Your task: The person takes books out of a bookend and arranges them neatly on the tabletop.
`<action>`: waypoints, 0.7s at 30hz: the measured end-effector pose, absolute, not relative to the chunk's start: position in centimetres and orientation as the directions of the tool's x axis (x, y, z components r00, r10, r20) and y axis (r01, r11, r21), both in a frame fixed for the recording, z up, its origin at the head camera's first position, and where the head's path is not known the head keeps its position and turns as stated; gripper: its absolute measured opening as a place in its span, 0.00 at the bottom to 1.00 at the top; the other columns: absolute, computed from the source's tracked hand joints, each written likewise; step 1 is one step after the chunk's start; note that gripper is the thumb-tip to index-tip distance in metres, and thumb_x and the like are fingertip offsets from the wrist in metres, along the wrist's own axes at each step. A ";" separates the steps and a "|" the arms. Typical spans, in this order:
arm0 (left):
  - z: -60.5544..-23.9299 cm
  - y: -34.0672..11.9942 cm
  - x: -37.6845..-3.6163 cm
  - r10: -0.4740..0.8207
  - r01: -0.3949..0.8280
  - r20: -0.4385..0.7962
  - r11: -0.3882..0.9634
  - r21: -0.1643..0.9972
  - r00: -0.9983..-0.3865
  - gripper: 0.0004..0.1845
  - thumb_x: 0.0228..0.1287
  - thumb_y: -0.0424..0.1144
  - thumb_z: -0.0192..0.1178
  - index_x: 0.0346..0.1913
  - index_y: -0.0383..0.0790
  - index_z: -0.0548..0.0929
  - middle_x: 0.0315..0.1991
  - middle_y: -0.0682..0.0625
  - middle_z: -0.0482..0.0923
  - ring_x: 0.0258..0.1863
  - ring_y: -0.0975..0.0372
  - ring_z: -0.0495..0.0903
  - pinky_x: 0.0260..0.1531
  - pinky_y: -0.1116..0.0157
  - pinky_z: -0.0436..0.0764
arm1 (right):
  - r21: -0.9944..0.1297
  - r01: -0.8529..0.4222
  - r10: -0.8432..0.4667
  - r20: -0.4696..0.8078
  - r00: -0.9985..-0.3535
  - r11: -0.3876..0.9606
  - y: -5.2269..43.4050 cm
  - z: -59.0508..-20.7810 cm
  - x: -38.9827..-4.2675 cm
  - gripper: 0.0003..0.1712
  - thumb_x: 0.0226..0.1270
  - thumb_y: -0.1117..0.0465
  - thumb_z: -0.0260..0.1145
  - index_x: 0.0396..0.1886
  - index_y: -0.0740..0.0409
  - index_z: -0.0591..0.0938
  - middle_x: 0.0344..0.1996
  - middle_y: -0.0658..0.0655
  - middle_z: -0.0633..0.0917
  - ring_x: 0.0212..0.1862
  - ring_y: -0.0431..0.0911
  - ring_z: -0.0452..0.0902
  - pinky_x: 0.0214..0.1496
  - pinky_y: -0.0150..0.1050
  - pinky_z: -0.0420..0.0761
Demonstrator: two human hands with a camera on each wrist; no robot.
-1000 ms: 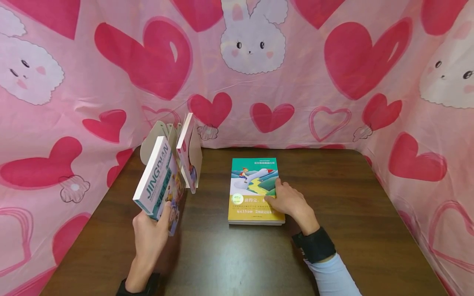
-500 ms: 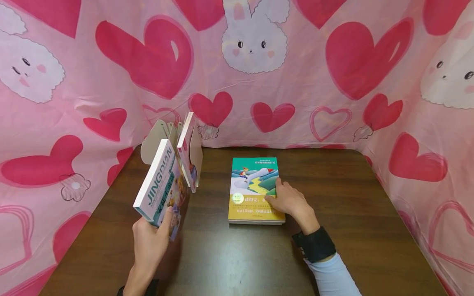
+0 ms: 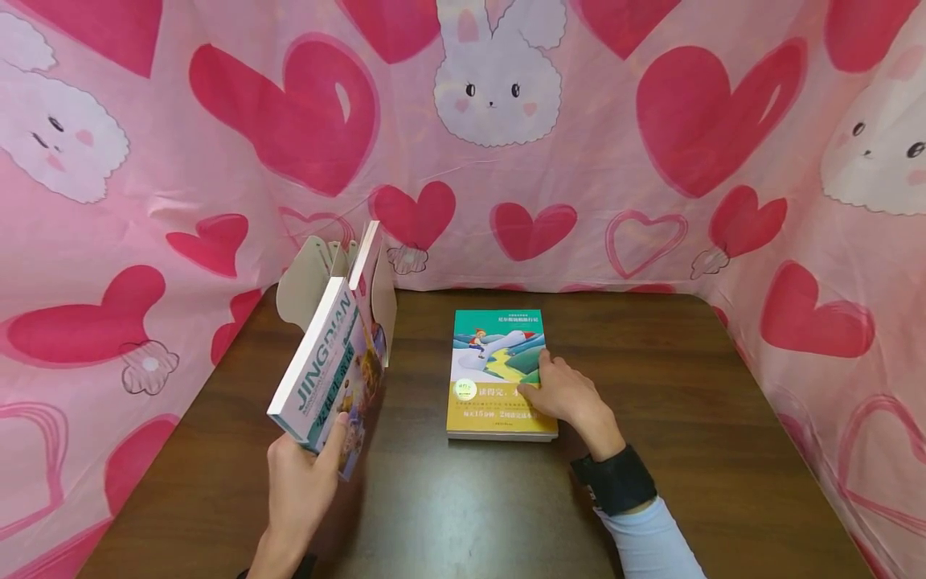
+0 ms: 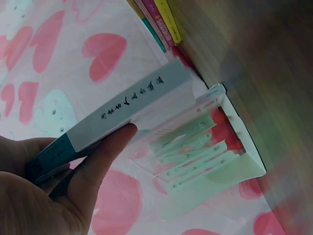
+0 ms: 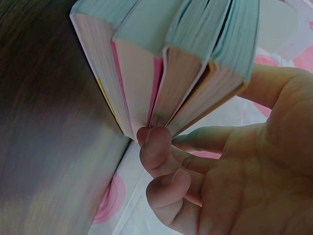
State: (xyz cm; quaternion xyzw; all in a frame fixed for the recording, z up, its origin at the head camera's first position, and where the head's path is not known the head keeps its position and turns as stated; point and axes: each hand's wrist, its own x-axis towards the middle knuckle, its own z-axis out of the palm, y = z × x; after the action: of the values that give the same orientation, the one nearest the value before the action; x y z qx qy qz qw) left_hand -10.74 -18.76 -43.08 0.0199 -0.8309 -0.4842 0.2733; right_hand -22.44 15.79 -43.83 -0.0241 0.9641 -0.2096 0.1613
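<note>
A person's left hand (image 3: 300, 482) clamps the near end of a book (image 3: 325, 362), thumb along the cover, holding it on edge and tilted with its far end at the rack (image 3: 307, 269) on the left of the table (image 3: 687, 386); that upright hold suits the rack's dividers, where another book (image 3: 365, 277) already stands. The right hand (image 3: 567, 394) lies on a stack of books (image 3: 495, 374) at the table's middle, fingers curled over the right edge, seemingly to steady it.

The left wrist view shows what the head view hides: the rack's row of pale dividers (image 4: 195, 152) just past the held book (image 4: 132, 105). The right wrist view shows, from the side, the stack (image 5: 166, 63) as several books, a fingertip (image 5: 154, 139) tucked at their fanned edges.
</note>
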 end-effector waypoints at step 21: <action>-43.2 -17.5 -11.6 -0.244 0.177 0.314 0.457 0.872 -0.917 0.25 0.73 0.31 0.67 0.69 0.32 0.77 0.62 0.32 0.81 0.55 0.37 0.84 0.46 0.37 0.83 | -0.418 0.028 -0.113 -0.309 -0.944 0.908 15.7 -43.6 -22.4 0.52 0.75 0.46 0.67 0.81 0.73 0.55 0.73 0.76 0.67 0.69 0.69 0.69 0.68 0.70 0.70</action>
State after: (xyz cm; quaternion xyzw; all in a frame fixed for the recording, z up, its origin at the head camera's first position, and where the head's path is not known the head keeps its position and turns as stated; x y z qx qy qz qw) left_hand -11.56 -17.45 -43.20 0.0204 -0.8292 -0.5208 0.2021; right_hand -22.39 15.73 -43.62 -0.0221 0.9626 -0.2134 0.1656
